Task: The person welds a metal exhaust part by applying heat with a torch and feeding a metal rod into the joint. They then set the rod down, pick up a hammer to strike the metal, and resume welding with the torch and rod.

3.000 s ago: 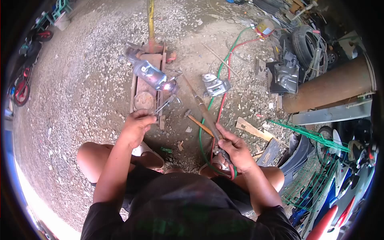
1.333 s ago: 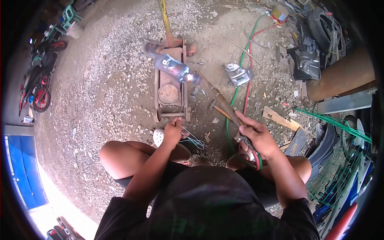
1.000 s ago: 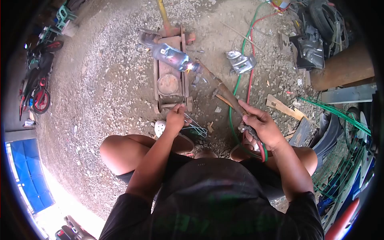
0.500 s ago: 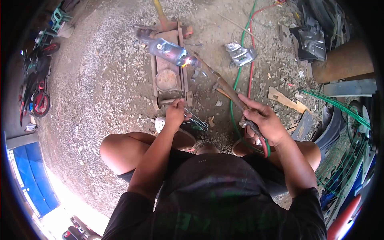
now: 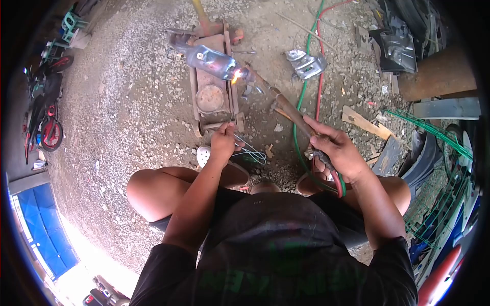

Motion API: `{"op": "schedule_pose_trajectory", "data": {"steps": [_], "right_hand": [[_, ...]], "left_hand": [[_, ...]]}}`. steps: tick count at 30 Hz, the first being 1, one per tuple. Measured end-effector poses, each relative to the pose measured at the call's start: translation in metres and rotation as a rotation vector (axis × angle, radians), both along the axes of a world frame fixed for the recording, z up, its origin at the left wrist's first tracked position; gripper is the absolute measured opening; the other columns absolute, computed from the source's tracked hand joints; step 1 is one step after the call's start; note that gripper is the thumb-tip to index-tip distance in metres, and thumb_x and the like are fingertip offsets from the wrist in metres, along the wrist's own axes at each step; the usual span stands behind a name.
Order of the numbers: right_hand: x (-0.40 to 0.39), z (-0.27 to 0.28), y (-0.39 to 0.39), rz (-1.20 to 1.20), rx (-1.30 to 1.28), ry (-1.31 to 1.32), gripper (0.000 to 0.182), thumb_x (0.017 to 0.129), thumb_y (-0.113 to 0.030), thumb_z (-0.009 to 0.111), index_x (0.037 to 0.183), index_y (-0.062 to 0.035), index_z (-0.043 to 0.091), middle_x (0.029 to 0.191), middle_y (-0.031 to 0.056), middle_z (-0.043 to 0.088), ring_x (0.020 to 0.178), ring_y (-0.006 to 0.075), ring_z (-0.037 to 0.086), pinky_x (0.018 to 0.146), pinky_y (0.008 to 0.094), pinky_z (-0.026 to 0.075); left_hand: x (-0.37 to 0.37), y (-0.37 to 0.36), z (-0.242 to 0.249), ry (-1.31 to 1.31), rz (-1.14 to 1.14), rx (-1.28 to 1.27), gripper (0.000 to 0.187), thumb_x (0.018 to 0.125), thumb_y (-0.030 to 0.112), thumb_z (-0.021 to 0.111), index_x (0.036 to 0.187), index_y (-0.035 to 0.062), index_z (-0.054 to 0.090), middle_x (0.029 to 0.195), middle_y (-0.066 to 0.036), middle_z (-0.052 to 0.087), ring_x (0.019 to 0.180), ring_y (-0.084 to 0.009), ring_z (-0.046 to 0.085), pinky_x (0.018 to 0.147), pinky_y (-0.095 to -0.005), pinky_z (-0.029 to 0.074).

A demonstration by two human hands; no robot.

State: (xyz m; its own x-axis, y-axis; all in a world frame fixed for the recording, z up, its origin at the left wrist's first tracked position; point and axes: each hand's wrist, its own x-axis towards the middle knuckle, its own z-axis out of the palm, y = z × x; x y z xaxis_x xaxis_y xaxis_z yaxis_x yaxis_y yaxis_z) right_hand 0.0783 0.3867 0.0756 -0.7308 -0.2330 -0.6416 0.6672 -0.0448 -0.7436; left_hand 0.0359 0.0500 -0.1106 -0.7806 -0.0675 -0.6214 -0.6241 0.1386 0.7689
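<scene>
My right hand (image 5: 339, 153) is closed round the rear of a gas torch (image 5: 292, 111), its forefinger lying along the long brown tube. Red and green hoses (image 5: 341, 187) come out below that hand. At the far end a bright flame (image 5: 237, 75) plays on the end of a metal exhaust canister (image 5: 210, 62), which lies across a rusty floor jack (image 5: 210, 99). My left hand (image 5: 223, 143) pinches a thin wire (image 5: 252, 153) near the jack's front end. The wire's bent tail loops to the right of the hand; its upper end is hard to make out.
A bent metal shield (image 5: 306, 65) lies on the gravel beside the trailing green hose (image 5: 297, 132). Further right are a wood scrap (image 5: 370, 124), green wire mesh (image 5: 434, 135) and a large brown cylinder (image 5: 439, 76). A motorcycle (image 5: 48, 112) stands at left.
The flame at the canister's end looks more orange and slightly larger. The view has shifted a little; both hands keep nearly the same places and grips.
</scene>
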Motion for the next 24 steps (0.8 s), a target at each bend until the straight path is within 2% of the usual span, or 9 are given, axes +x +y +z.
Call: {"op": "schedule_pose_trajectory", "data": {"steps": [4,12,16,18,19,21,24], "right_hand": [[-0.0013,0.0019,-0.0005,0.000,0.002,0.000,0.056,0.114,-0.013,0.063,0.169,-0.0139,0.051,0.091,0.0005,0.059,0.057,0.0108,0.059,0.046,0.0271,0.047],[-0.0020,0.0015,0.0000,0.005,-0.017,-0.010,0.056,0.114,-0.014,0.063,0.169,-0.0147,0.052,0.091,0.0007,0.060,0.056,0.0109,0.059,0.046,0.0272,0.047],[-0.0014,0.0002,-0.0018,0.000,-0.009,-0.011,0.056,0.114,-0.014,0.063,0.169,-0.0149,0.051,0.091,0.0006,0.060,0.056,0.0108,0.060,0.046,0.0271,0.047],[-0.0015,-0.0004,-0.0036,-0.017,0.001,-0.014,0.054,0.115,-0.013,0.060,0.169,-0.0153,0.051,0.073,-0.0010,0.063,0.051,0.0100,0.060,0.045,0.0284,0.049],[-0.0011,-0.0002,-0.0031,-0.016,0.001,-0.015,0.054,0.115,-0.013,0.060,0.169,-0.0153,0.051,0.073,-0.0010,0.063,0.051,0.0100,0.060,0.045,0.0284,0.049],[-0.0008,0.0003,-0.0014,-0.008,-0.030,-0.018,0.057,0.114,-0.015,0.064,0.169,-0.0148,0.051,0.094,0.0008,0.061,0.056,0.0108,0.060,0.046,0.0270,0.047],[-0.0008,0.0000,-0.0011,0.000,-0.029,-0.012,0.057,0.113,-0.015,0.064,0.169,-0.0147,0.051,0.094,0.0010,0.061,0.056,0.0108,0.059,0.046,0.0269,0.047]], "left_hand": [[-0.0006,0.0000,0.0008,-0.004,0.003,0.011,0.045,0.121,0.040,0.051,0.128,-0.0007,0.067,0.086,-0.006,0.068,0.068,-0.0169,0.076,0.057,-0.0278,0.059],[-0.0026,0.0023,0.0066,-0.017,0.022,0.030,0.044,0.121,0.038,0.050,0.128,-0.0007,0.068,0.080,-0.002,0.059,0.067,-0.0171,0.075,0.057,-0.0277,0.059],[-0.0026,0.0027,0.0052,-0.019,0.026,0.029,0.043,0.121,0.037,0.050,0.127,-0.0009,0.069,0.082,-0.003,0.060,0.066,-0.0171,0.075,0.057,-0.0282,0.059],[-0.0018,0.0038,0.0061,-0.001,0.028,0.025,0.043,0.121,0.037,0.050,0.127,-0.0007,0.068,0.082,-0.003,0.061,0.066,-0.0170,0.075,0.056,-0.0282,0.059],[-0.0016,0.0044,0.0072,-0.002,0.029,0.025,0.043,0.121,0.037,0.050,0.127,-0.0007,0.068,0.082,-0.003,0.061,0.066,-0.0170,0.075,0.056,-0.0282,0.059],[-0.0022,0.0044,0.0073,-0.005,0.030,0.015,0.042,0.121,0.038,0.051,0.127,-0.0006,0.068,0.084,-0.004,0.063,0.066,-0.0168,0.075,0.056,-0.0277,0.059],[-0.0024,0.0027,0.0030,-0.012,0.032,0.036,0.043,0.121,0.039,0.051,0.127,-0.0006,0.067,0.086,-0.004,0.064,0.067,-0.0168,0.076,0.056,-0.0272,0.059]]}}
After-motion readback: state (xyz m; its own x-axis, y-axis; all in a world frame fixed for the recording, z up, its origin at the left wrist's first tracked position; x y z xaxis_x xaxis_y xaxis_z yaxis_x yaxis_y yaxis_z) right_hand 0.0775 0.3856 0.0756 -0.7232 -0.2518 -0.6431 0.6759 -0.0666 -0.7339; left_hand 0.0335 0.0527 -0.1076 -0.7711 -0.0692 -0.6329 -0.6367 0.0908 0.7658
